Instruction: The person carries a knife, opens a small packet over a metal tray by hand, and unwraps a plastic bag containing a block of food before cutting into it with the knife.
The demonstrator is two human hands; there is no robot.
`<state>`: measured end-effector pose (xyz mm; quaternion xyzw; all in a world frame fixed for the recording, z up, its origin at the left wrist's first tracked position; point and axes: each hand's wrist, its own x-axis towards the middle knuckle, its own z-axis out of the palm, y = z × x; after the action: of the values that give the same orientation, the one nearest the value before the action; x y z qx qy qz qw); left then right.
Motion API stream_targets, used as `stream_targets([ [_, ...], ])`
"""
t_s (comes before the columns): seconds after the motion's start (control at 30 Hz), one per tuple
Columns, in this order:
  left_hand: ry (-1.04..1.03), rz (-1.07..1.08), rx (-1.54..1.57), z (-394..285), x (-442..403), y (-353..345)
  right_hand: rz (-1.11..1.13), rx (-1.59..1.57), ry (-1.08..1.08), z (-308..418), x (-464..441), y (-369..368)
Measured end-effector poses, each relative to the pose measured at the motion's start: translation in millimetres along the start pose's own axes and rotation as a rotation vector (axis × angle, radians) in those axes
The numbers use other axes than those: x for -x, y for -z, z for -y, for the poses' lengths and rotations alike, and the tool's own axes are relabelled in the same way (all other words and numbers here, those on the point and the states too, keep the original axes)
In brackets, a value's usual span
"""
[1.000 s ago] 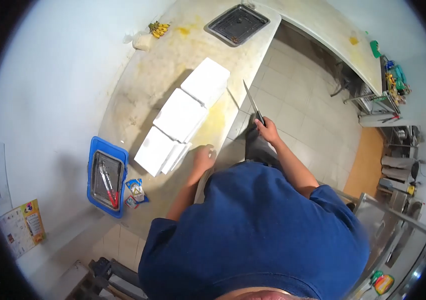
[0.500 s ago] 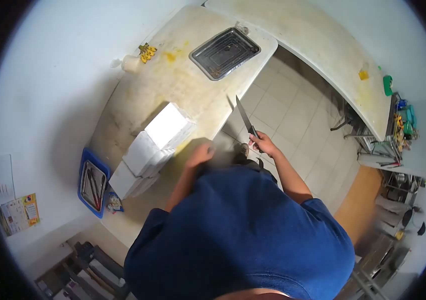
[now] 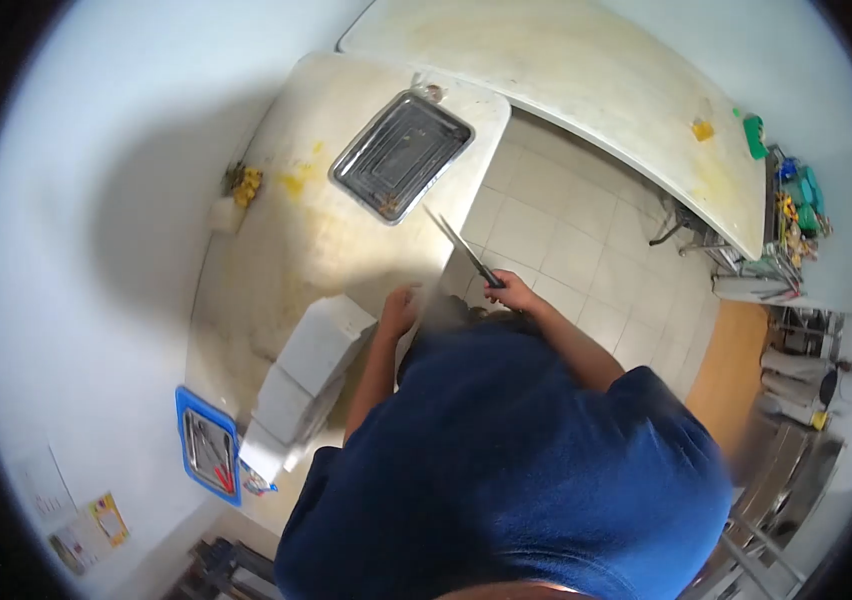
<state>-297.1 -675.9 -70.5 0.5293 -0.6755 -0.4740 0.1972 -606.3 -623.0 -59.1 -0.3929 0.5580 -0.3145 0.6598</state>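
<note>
Evidently gripping a slender metal knife [image 3: 467,253] by its dark handle in the right hand [image 3: 513,291], apparently not yet cutting anything; holding the left hand [image 3: 401,308] well apart, near smooth, boxy white blocks [image 3: 291,398] lined up on the table [image 3: 346,258]; cannot tell whether grasping anything there.

Knife [image 3: 474,260] in right grip [image 3: 513,291], white blocks [image 3: 308,372] on table [image 3: 271,268]

A soft shadow [image 3: 151,215] dims the bright wall [image 3: 46,320]; the knife [image 3: 461,245] blurs double; fisheye distortion bows the tabletop [image 3: 291,250].
</note>
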Motion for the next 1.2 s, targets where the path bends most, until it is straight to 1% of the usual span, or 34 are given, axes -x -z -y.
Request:
stream_targets([
  [0.07,-0.095,-0.039,0.051,-8.4,-32.3,-12.7,0.053,0.045,0.029,6.1,-14.0,18.6],
  [0.1,-0.127,-0.056,0.098,-23.7,-48.1,-11.2,0.012,0.201,0.036,24.2,-16.9,22.4],
  [0.13,-0.154,-0.077,0.143,-40.6,-60.5,-7.3,-0.014,0.215,0.070,27.2,-23.0,28.0],
  [0.17,-0.126,-0.066,0.183,-62.0,-71.0,-3.1,-0.032,0.233,0.108,30.1,-31.5,33.1],
  [0.2,-0.105,-0.078,0.201,-68.9,-83.1,-3.4,-0.045,0.253,0.149,39.2,-37.4,36.0],
  [0.23,-0.083,-0.094,0.221,-75.8,-93.7,-2.7,-0.030,0.205,0.113,52.3,-36.9,42.6],
  [0.33,-0.064,-0.165,0.203,-93.2,-127.2,1.1,-0.001,0.307,0.138,71.4,-51.7,76.0],
  [0.37,-0.055,-0.191,0.184,-97.9,-137.6,1.1,-0.038,0.424,0.178,77.1,-56.9,91.1],
  [0.47,-0.029,-0.260,0.086,-113.8,-167.0,-5.0,-0.253,0.742,0.271,97.4,-68.3,131.5],
  [0.5,-0.025,-0.272,0.069,-120.7,-177.1,-4.3,-0.223,0.787,0.172,111.5,-73.3,144.4],
  [0.53,-0.025,-0.284,0.048,-129.4,-188.6,-0.6,-0.181,0.798,0.145,126.1,-80.3,156.5],
  [0.57,0.041,-0.234,-0.055,-137.1,-199.0,3.0,-0.142,0.807,0.116,138.7,-86.0,167.6],
  [0.6,0.035,-0.246,-0.090,-145.0,-205.6,3.2,-0.101,0.811,0.077,142.7,-87.7,175.8],
  [0.63,0.030,-0.256,-0.126,-151.2,-216.4,3.0,-0.175,0.769,0.249,133.9,-94.1,184.6],
  [0.67,0.018,-0.269,-0.165,-158.4,-232.3,4.1,-0.173,0.754,0.268,128.3,-103.8,195.2],
  [0.73,-0.015,-0.307,-0.168,-149.9,-261.2,-5.7,-0.168,0.717,0.294,120.9,-111.9,208.9],
  [0.77,-0.036,-0.330,-0.169,-144.0,-275.2,-8.6,-0.141,0.725,0.241,121.6,-114.1,215.3],
  [0.83,-0.024,-0.301,-0.190,-160.3,-295.2,-7.0,-0.090,0.746,0.137,128.7,-113.8,224.8],
  [0.87,-0.017,-0.282,-0.199,-166.6,-303.3,-7.1,-0.079,0.751,0.123,131.0,-113.0,228.7],
  [0.97,-0.068,-0.279,-0.310,-145.1,-332.0,-23.0,-0.074,0.751,0.051,143.6,-102.9,231.1],
  [1.03,-0.050,-0.233,-0.366,-144.8,-342.1,-27.5,-0.097,0.748,-0.015,152.6,-97.3,230.1],
  [1.1,-0.049,-0.214,-0.411,-142.9,-354.5,-25.8,-0.174,0.684,0.013,151.5,-94.2,227.2],
  [1.2,-0.040,-0.185,-0.432,-136.5,-350.2,-29.8,-0.247,0.588,0.030,142.1,-81.4,217.9],
])
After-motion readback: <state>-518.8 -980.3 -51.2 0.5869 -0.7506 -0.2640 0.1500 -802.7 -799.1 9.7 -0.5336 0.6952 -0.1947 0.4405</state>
